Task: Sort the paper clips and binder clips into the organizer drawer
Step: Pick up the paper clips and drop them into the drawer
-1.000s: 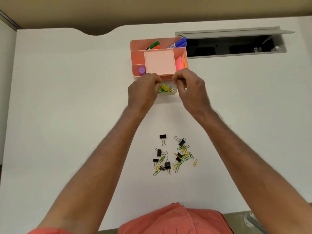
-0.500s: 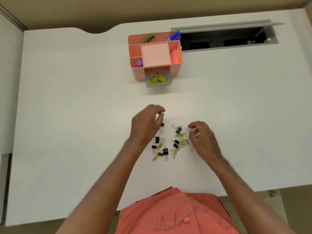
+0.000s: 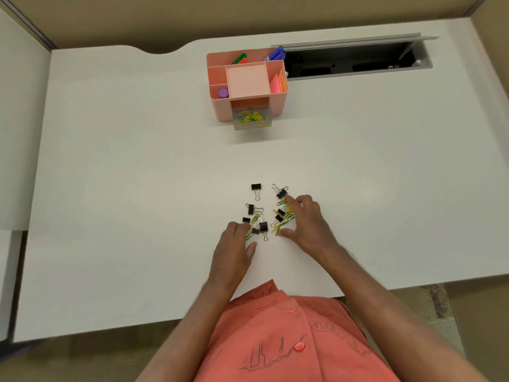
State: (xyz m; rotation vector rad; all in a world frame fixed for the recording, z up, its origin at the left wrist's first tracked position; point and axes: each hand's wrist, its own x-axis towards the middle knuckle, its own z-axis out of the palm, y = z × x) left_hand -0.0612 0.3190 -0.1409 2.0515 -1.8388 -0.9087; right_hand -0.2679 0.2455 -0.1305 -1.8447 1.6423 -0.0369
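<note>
A pink desk organizer (image 3: 277, 106) stands at the back of the white desk (image 3: 132, 175). Its clear drawer (image 3: 252, 118) is pulled out and holds several yellow and green paper clips. Nearer to me lies a loose scatter of black binder clips (image 3: 256, 186) and coloured paper clips (image 3: 286, 216). My left hand (image 3: 234, 244) lies flat at the pile's lower left, fingertips touching the clips there. My right hand (image 3: 305, 221) rests spread over the pile's right side, forefinger stretched toward a binder clip (image 3: 281, 193). Neither hand plainly holds anything.
The organizer's top compartments hold markers (image 3: 275, 55), pink sticky notes (image 3: 276, 84) and a purple cap (image 3: 223, 93). An open grey cable hatch (image 3: 355, 59) lies right of it. Grey panels border the desk at left and rear.
Both hands have come back from the drawer to the clip pile and now lie on it. The drawer stays pulled out with clips inside.
</note>
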